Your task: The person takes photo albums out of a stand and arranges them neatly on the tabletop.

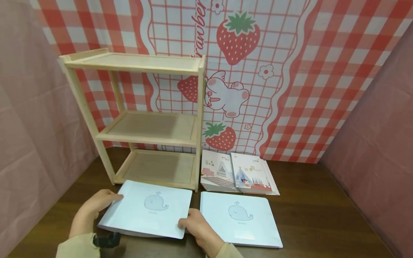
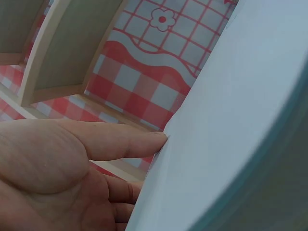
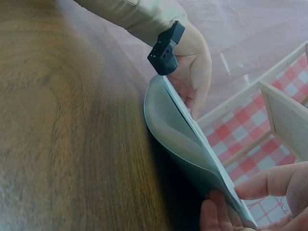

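Observation:
A white whale-cover book (image 1: pixel 151 204) is tilted slightly above the tabletop, in front of the shelf. My left hand (image 1: pixel 93 206) grips its left edge, thumb on the cover; the left wrist view shows that thumb pressing near the edge, the other fingers partly hidden behind it. At the lower right corner my right hand (image 1: pixel 198 224) pinches the same book, thumb on top and fingers underneath. In the right wrist view the book's back cover (image 3: pixel 180 149) sags away from the front. A second white whale-cover book (image 1: pixel 258 229) lies flat just right of my right hand.
A wooden three-tier shelf (image 1: pixel 200 118) stands behind the held book. Right of it, two books with tent pictures (image 1: pixel 217 172) lie side by side on the dark wooden table (image 1: pixel 322 215). A strawberry-print cloth (image 1: pixel 290 118) hangs behind; pink cloth (image 1: pixel 371 118) closes the sides.

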`<action>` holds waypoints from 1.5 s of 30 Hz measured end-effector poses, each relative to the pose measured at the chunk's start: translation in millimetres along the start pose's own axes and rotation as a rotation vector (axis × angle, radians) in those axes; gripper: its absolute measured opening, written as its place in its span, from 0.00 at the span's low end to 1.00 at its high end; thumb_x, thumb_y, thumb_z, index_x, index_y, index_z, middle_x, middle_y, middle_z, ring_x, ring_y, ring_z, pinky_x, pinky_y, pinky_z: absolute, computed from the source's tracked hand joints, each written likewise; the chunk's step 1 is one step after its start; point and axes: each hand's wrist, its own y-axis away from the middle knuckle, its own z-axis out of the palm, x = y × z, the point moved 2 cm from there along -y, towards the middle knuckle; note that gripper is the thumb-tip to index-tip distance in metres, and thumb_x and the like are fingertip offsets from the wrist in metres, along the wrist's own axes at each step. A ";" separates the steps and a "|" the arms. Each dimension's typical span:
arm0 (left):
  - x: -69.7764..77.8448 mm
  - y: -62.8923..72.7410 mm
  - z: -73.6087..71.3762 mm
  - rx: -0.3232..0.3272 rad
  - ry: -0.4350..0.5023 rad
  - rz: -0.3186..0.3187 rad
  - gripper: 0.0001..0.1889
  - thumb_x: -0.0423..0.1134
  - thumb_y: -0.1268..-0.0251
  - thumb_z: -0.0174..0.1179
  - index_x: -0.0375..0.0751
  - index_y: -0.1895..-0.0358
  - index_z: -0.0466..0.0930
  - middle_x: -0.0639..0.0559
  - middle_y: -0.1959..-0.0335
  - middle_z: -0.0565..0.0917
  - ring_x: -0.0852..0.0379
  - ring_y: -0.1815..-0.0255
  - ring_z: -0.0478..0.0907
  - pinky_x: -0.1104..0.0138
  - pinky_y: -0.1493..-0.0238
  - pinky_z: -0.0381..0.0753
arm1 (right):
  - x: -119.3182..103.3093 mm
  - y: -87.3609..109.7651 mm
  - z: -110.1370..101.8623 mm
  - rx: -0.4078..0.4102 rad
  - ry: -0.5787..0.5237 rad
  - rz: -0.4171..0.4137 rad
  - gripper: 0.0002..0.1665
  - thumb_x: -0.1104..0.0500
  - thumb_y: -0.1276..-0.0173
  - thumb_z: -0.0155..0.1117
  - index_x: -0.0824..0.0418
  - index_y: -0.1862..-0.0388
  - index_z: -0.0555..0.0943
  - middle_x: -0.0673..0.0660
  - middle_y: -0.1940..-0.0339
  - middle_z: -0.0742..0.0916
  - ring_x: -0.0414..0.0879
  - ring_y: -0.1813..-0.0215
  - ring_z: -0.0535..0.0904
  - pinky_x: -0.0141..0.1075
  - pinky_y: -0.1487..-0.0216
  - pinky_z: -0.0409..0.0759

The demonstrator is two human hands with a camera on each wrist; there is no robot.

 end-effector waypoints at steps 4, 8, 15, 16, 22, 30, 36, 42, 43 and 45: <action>-2.5 -2.5 0.5 0.003 0.000 -0.011 0.27 0.43 0.41 0.52 0.15 0.53 0.66 0.29 0.57 0.74 0.42 0.57 0.73 0.49 0.58 0.74 | 2.2 -2.3 -0.3 -0.019 0.001 0.005 0.15 0.73 0.53 0.53 0.76 0.63 0.74 0.55 0.70 0.81 0.41 0.72 0.78 0.34 0.67 0.80; -5.6 -5.1 2.4 0.000 0.019 -0.032 0.27 0.42 0.42 0.52 0.15 0.52 0.66 0.30 0.58 0.74 0.45 0.60 0.74 0.50 0.60 0.75 | 2.9 -2.5 -0.1 -0.045 -0.015 0.031 0.13 0.72 0.48 0.54 0.77 0.62 0.73 0.56 0.69 0.81 0.42 0.69 0.79 0.36 0.64 0.80; -6.4 -3.8 4.5 0.009 0.013 -0.046 0.26 0.41 0.43 0.53 0.16 0.53 0.66 0.29 0.59 0.73 0.42 0.60 0.73 0.54 0.64 0.75 | -3.8 0.3 -2.7 -0.078 -0.005 0.062 0.19 0.65 0.40 0.54 0.79 0.55 0.67 0.61 0.66 0.80 0.47 0.66 0.80 0.41 0.60 0.80; -6.1 -3.5 4.1 0.009 0.007 -0.052 0.26 0.41 0.43 0.53 0.16 0.53 0.65 0.28 0.58 0.73 0.41 0.60 0.73 0.53 0.63 0.75 | -5.1 0.6 -3.2 -0.082 -0.005 0.062 0.21 0.64 0.39 0.54 0.80 0.53 0.65 0.63 0.64 0.80 0.49 0.64 0.81 0.43 0.59 0.80; -2.8 -2.7 3.5 0.051 -0.051 -0.035 0.25 0.39 0.44 0.53 0.15 0.54 0.69 0.31 0.62 0.76 0.45 0.64 0.74 0.57 0.67 0.75 | -12.6 3.5 -7.1 -0.075 0.022 0.103 0.43 0.60 0.38 0.55 0.85 0.38 0.47 0.78 0.49 0.71 0.59 0.56 0.78 0.46 0.56 0.79; 4.1 -0.7 1.5 0.141 -0.149 0.024 0.22 0.38 0.45 0.53 0.16 0.59 0.74 0.28 0.63 0.77 0.40 0.63 0.75 0.54 0.64 0.76 | -23.4 5.1 -21.8 -0.040 0.023 0.026 0.44 0.61 0.36 0.54 0.83 0.36 0.42 0.80 0.45 0.69 0.58 0.55 0.78 0.43 0.57 0.80; 19.1 4.3 -1.2 0.226 -0.191 0.058 0.21 0.41 0.41 0.51 0.20 0.57 0.74 0.26 0.57 0.75 0.36 0.58 0.73 0.51 0.60 0.73 | -29.4 4.2 -34.4 -0.014 -0.001 -0.114 0.32 0.65 0.36 0.51 0.85 0.41 0.54 0.78 0.49 0.74 0.57 0.55 0.80 0.42 0.55 0.79; 38.0 8.4 6.7 0.211 -0.148 0.131 0.22 0.42 0.39 0.51 0.23 0.53 0.73 0.26 0.52 0.74 0.36 0.53 0.71 0.50 0.55 0.71 | -35.7 3.2 -47.9 0.007 0.013 -0.161 0.27 0.61 0.33 0.50 0.81 0.44 0.62 0.75 0.51 0.77 0.57 0.54 0.80 0.41 0.54 0.79; 41.1 8.7 8.9 0.212 -0.151 0.148 0.21 0.42 0.39 0.51 0.23 0.53 0.74 0.27 0.52 0.75 0.36 0.52 0.71 0.50 0.54 0.71 | -36.3 3.5 -50.2 0.008 0.009 -0.162 0.27 0.60 0.33 0.50 0.80 0.44 0.63 0.75 0.51 0.77 0.56 0.54 0.80 0.41 0.54 0.79; 47.4 8.6 14.6 0.224 -0.149 0.186 0.20 0.41 0.39 0.51 0.24 0.54 0.75 0.28 0.53 0.76 0.36 0.52 0.72 0.50 0.54 0.71 | -36.3 3.8 -54.9 0.007 0.000 -0.166 0.26 0.60 0.32 0.49 0.80 0.43 0.64 0.74 0.50 0.77 0.56 0.53 0.80 0.41 0.52 0.78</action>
